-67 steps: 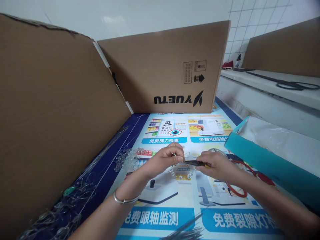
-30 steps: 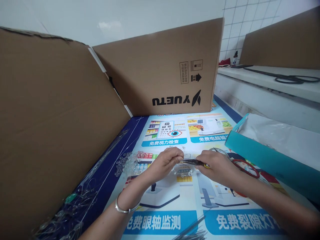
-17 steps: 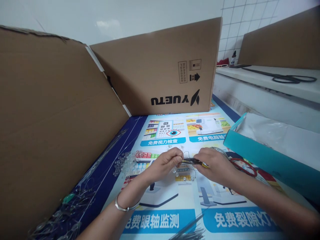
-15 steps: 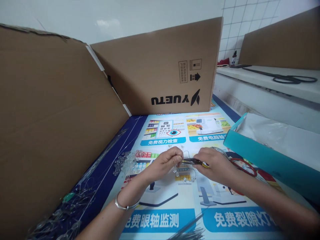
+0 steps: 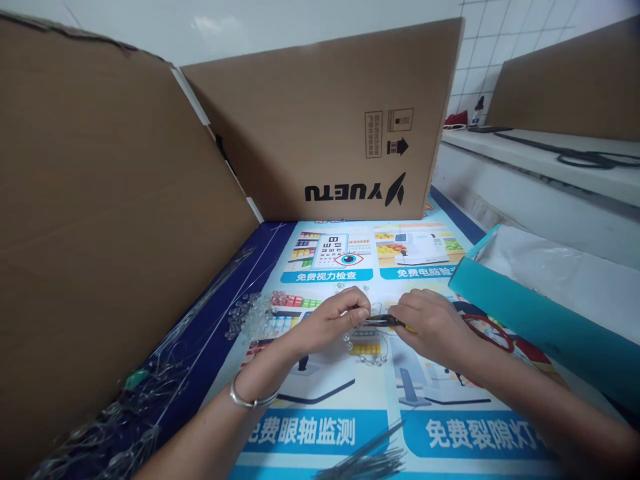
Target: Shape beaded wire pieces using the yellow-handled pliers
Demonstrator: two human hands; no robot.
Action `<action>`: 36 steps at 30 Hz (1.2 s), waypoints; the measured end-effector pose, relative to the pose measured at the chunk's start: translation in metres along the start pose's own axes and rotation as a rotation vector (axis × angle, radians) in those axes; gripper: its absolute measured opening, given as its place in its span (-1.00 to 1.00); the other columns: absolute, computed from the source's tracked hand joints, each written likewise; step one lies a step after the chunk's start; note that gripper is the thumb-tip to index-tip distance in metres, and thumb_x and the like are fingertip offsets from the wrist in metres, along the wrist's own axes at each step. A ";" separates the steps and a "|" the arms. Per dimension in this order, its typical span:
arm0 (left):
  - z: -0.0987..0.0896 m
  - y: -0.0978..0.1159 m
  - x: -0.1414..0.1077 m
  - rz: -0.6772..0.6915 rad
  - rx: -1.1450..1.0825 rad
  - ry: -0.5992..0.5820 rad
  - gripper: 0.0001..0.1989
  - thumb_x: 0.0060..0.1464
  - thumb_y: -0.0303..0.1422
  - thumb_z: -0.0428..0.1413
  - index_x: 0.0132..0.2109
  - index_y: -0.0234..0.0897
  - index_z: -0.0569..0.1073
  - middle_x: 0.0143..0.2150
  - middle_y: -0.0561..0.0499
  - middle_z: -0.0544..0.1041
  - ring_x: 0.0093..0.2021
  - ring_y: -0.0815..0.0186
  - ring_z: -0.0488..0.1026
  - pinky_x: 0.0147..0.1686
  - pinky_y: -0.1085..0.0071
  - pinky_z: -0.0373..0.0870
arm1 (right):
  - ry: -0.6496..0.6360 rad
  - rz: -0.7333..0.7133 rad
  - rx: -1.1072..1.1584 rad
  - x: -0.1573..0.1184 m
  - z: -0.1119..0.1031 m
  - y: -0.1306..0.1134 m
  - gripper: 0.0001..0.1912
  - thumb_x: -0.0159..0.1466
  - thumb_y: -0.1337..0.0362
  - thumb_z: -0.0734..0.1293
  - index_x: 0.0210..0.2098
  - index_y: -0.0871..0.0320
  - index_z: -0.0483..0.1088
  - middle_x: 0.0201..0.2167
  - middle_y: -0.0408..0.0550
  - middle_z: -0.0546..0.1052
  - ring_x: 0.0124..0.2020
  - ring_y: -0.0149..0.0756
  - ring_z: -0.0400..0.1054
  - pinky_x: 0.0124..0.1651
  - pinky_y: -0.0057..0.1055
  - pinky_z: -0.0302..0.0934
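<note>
My right hand point(image 5: 434, 325) is closed around a pair of pliers point(image 5: 384, 321), whose dark jaws point left. My left hand point(image 5: 340, 319) pinches at the tips of those jaws, on a thin wire strung with clear beads point(image 5: 374, 361). The beaded wire loops down below the fingers, over the printed sheet. Whether the jaws grip the wire is hidden by the left fingertips. Left of my left hand lies a pile of loose clear beads point(image 5: 250, 317). A red loop-shaped handle point(image 5: 493, 331) shows beyond my right wrist.
Tall cardboard panels point(image 5: 320, 133) stand at the left and back. A teal box point(image 5: 540, 327) with clear plastic inside sits at the right. Cut wires point(image 5: 367, 460) lie near the front edge, and tangled wire pieces point(image 5: 125, 420) at the left. Large dark scissors point(image 5: 590, 159) rest on the ledge.
The view has shifted slightly. Both hands stay together at the pliers' tips, with the left hand's grip and the beaded loop slightly changed.
</note>
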State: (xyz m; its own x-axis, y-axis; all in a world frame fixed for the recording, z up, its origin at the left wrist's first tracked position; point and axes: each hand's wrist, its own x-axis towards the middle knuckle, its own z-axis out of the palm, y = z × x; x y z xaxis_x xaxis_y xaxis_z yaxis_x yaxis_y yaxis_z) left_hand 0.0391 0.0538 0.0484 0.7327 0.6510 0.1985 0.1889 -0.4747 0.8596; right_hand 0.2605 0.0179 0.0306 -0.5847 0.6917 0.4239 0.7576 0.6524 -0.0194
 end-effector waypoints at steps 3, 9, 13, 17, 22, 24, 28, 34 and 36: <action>0.000 -0.001 0.001 0.067 0.079 0.014 -0.80 0.19 -0.30 -0.10 -0.33 -0.29 0.31 -0.34 0.01 0.28 -0.27 0.35 0.23 -0.20 0.40 0.19 | -0.008 -0.004 -0.027 0.000 -0.001 0.000 -0.85 0.20 0.28 0.22 -0.27 0.16 0.39 -0.39 -0.06 0.42 -0.33 -0.28 0.20 -0.25 -0.35 0.01; 0.000 -0.003 0.001 0.129 0.169 -0.003 -0.85 0.19 -0.36 -0.10 -0.29 -0.28 0.32 -0.31 -0.01 0.30 -0.23 0.34 0.24 -0.17 0.40 0.20 | -0.040 -0.015 -0.073 0.001 -0.006 0.000 -0.86 0.21 0.28 0.21 -0.31 0.14 0.39 -0.42 -0.10 0.40 -0.35 -0.29 0.18 -0.29 -0.35 -0.03; 0.000 0.001 0.000 0.133 0.169 -0.015 -0.86 0.19 -0.38 -0.10 -0.27 -0.27 0.34 -0.28 -0.01 0.31 -0.19 0.34 0.24 -0.14 0.40 0.21 | -0.044 -0.022 -0.086 0.002 -0.006 -0.001 -0.85 0.21 0.30 0.20 -0.30 0.15 0.40 -0.42 -0.09 0.41 -0.36 -0.30 0.20 -0.29 -0.35 -0.02; 0.000 0.005 0.000 0.109 0.166 -0.017 -0.85 0.18 -0.37 -0.08 -0.27 -0.26 0.37 -0.28 -0.01 0.30 -0.18 0.34 0.26 -0.14 0.40 0.23 | -0.051 -0.008 -0.065 0.001 -0.006 -0.001 -0.83 0.22 0.29 0.20 -0.26 0.15 0.40 -0.40 -0.06 0.44 -0.34 -0.30 0.23 -0.26 -0.37 0.02; -0.002 0.006 0.000 0.108 0.258 0.037 -0.86 0.16 -0.38 -0.05 -0.28 -0.25 0.40 -0.25 -0.03 0.31 -0.14 0.31 0.25 -0.11 0.37 0.22 | -0.117 0.098 0.000 0.001 -0.008 -0.003 -0.86 0.20 0.25 0.23 -0.33 0.12 0.41 -0.42 -0.11 0.45 -0.35 -0.32 0.27 -0.30 -0.40 0.04; -0.003 0.008 -0.002 0.114 0.366 0.065 -0.87 0.14 -0.41 -0.03 -0.27 -0.24 0.41 -0.22 -0.04 0.33 -0.11 0.28 0.25 -0.09 0.33 0.19 | -0.161 0.143 0.024 0.002 -0.010 -0.004 -0.87 0.20 0.25 0.23 -0.37 0.11 0.40 -0.43 -0.12 0.45 -0.35 -0.33 0.28 -0.31 -0.42 0.04; -0.006 0.016 -0.005 0.120 0.572 0.047 -0.87 0.11 -0.48 -0.02 -0.24 -0.21 0.40 -0.23 -0.01 0.39 -0.14 0.26 0.26 -0.06 0.26 0.11 | -0.206 0.169 0.042 0.004 -0.014 -0.007 -0.85 0.20 0.24 0.22 -0.37 0.12 0.41 -0.41 -0.11 0.46 -0.34 -0.32 0.30 -0.31 -0.42 0.04; -0.005 0.026 -0.006 0.117 0.658 0.074 -0.86 0.10 -0.50 -0.02 -0.27 -0.22 0.40 -0.23 -0.01 0.39 -0.14 0.26 0.26 -0.10 0.26 0.10 | -0.217 0.179 0.046 0.006 -0.019 -0.010 -0.85 0.20 0.22 0.22 -0.35 0.10 0.41 -0.39 -0.11 0.45 -0.32 -0.30 0.29 -0.28 -0.39 0.05; -0.004 0.026 -0.006 0.107 0.665 0.099 -0.86 0.10 -0.49 -0.02 -0.29 -0.22 0.42 -0.23 -0.03 0.37 -0.16 0.25 0.26 -0.13 0.27 0.13 | -0.209 0.167 0.034 0.006 -0.020 -0.011 -0.86 0.19 0.23 0.23 -0.38 0.12 0.40 -0.41 -0.10 0.44 -0.33 -0.30 0.28 -0.28 -0.38 0.04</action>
State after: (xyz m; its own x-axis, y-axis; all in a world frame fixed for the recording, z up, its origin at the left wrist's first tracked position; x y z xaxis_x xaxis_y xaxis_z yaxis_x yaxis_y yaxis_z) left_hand 0.0367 0.0401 0.0715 0.7127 0.6160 0.3356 0.5036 -0.7823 0.3666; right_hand 0.2544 0.0089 0.0511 -0.5020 0.8374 0.2163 0.8407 0.5312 -0.1054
